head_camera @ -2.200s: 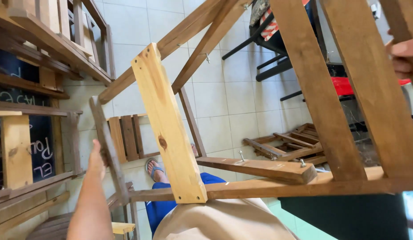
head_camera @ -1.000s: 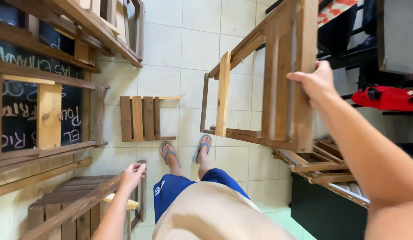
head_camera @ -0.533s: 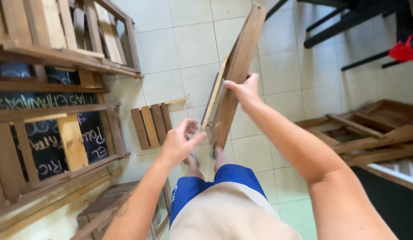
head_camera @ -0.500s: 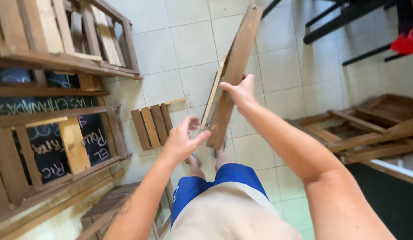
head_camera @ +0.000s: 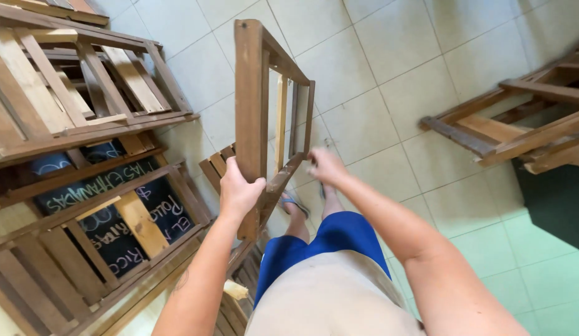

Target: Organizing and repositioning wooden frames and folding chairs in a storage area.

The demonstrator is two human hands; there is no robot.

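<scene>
Wood: a brown slatted wooden frame [head_camera: 264, 106] stands upright in front of me, raised over the pale tiled floor [head_camera: 376, 93].
My left hand [head_camera: 238, 191]: my fingers [head_camera: 230, 169] are wrapped tight round the frame's near upright post, low down.
My right hand [head_camera: 325, 165]: it sits just beside the frame's lower cross rail; it is blurred, so I cannot tell whether my fingers grip or hang loose.
Frame's place: between my two arms, above my feet in sandals [head_camera: 296, 204].
To my left: a stack of wooden frames [head_camera: 78, 87] with a dark chalkboard panel [head_camera: 115, 211] behind the slats.
To my right: more wooden pieces [head_camera: 513, 124] lying on the floor, well apart from my hands.
Below: my blue shorts [head_camera: 327, 242] and beige shirt [head_camera: 333, 298].
</scene>
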